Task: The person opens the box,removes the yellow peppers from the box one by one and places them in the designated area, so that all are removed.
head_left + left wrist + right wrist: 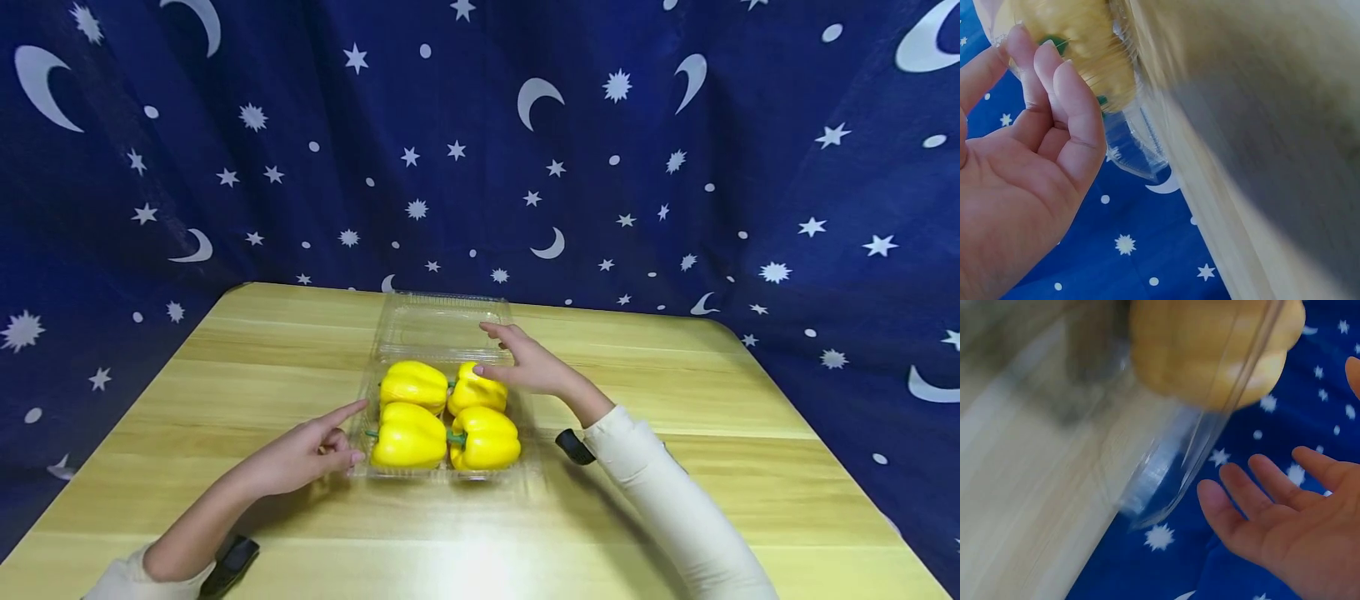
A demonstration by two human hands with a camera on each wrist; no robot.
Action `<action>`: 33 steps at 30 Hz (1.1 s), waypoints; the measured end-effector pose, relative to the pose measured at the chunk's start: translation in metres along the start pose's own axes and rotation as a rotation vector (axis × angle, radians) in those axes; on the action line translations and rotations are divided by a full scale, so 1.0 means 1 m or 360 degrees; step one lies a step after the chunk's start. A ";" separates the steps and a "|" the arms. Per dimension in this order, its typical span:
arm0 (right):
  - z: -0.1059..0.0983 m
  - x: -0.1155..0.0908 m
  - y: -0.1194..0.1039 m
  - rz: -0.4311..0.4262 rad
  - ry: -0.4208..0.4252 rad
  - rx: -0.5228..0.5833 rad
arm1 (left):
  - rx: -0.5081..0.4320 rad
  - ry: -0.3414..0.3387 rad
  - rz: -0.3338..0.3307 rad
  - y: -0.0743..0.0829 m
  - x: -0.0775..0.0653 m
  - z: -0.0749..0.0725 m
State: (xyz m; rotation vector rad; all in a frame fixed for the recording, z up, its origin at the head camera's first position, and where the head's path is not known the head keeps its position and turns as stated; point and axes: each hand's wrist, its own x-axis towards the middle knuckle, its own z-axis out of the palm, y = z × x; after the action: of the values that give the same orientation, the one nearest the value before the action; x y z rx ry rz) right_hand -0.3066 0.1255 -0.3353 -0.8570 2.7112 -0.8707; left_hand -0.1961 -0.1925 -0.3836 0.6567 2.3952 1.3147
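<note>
A clear plastic clamshell box [525, 454] lies on the table, its lid [435, 327] folded back flat behind it. Several yellow bell peppers [409, 437] with green stems sit inside in two rows. My left hand [296, 460] is at the box's left side, index finger stretched along the wall and thumb tip by the front left corner. The other fingers bend loosely, with nothing held. Over the back right pepper [480, 395] hangs my right hand [528, 367], its fingers spread and relaxed. The right wrist view shows that palm [1310, 531] holding nothing, beside the box wall [1197, 456].
The box stands near the middle of a light wooden table [262, 358]. Behind the table hangs a dark blue curtain [480, 108] with white moons and stars. Each wrist wears a black device, such as the one on the right [574, 447].
</note>
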 end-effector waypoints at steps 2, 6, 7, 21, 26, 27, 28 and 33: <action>0.004 -0.003 -0.006 -0.0016 -0.0036 -0.0051 | -0.0013 -0.0002 -0.0007 0.001 0.000 -0.001; 0.012 -0.004 -0.015 0.0012 -0.0115 -0.0128 | -0.0022 -0.0005 -0.0009 0.001 -0.001 -0.001; 0.015 -0.004 -0.016 0.0025 -0.0128 -0.0149 | -0.0031 -0.0007 -0.0005 0.001 -0.001 -0.001; 0.032 -0.003 -0.028 0.0124 -0.0057 -0.0329 | -0.0038 0.0010 0.0009 0.001 0.000 0.000; 0.034 -0.002 -0.029 0.0178 -0.0055 -0.0329 | -0.0028 0.0017 0.0010 0.001 0.001 0.000; 0.035 -0.001 -0.029 0.0187 -0.0056 -0.0324 | -0.0032 0.0017 0.0007 0.001 0.001 0.000; 0.036 -0.001 -0.030 0.0201 -0.0061 -0.0314 | -0.0036 0.0018 0.0004 0.002 0.000 0.000; 0.039 0.001 -0.032 0.0263 -0.0071 -0.0268 | -0.0059 0.0019 -0.0013 0.002 -0.001 0.001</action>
State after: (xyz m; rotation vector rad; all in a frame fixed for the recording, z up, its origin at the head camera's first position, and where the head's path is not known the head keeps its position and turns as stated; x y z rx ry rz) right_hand -0.2800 0.0844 -0.3489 -0.6599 2.7979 -0.5905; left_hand -0.1944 -0.1914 -0.3826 0.6300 2.3742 1.3598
